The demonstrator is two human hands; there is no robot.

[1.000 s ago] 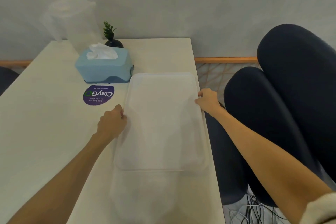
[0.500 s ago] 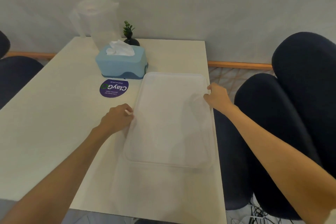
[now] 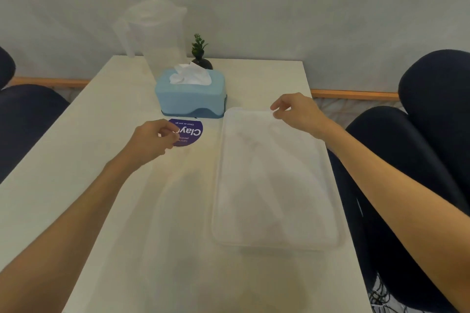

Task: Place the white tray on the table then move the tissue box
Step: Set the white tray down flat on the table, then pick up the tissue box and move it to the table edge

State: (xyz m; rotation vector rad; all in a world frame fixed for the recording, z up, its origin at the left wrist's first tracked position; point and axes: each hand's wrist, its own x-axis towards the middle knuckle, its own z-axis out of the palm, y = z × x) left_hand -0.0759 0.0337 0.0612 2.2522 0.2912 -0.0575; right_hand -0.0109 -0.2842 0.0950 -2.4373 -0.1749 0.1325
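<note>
Translucent white plastic tray (image 3: 274,180), rectangular with rounded corners, lies flat on the right half of the pale cream rectangular table (image 3: 76,160), its long side running along the table's right edge. Neither hand grips it. The left hand (image 3: 152,141) hovers above the table to the left of the tray, fingers loosely curled with thumb and forefinger close together but pinching nothing, and it partly covers a round purple sticker (image 3: 189,132) with white lettering on the tabletop. The right hand (image 3: 296,113) hangs over the tray's far right corner, fingers relaxed and slightly curled, empty; whether its fingertips touch the rim cannot be told. Just beyond the tray's far left corner stands the light blue tissue box (image 3: 190,95) with a darker blue base, a white tissue (image 3: 190,75) bunched up out of its top slot. Behind the box are a clear plastic pitcher (image 3: 155,38) with a handle and a small green plant in a dark round pot (image 3: 202,54), both near the grey wall. Dark padded chairs (image 3: 417,140) sit at the right of the table.
</note>
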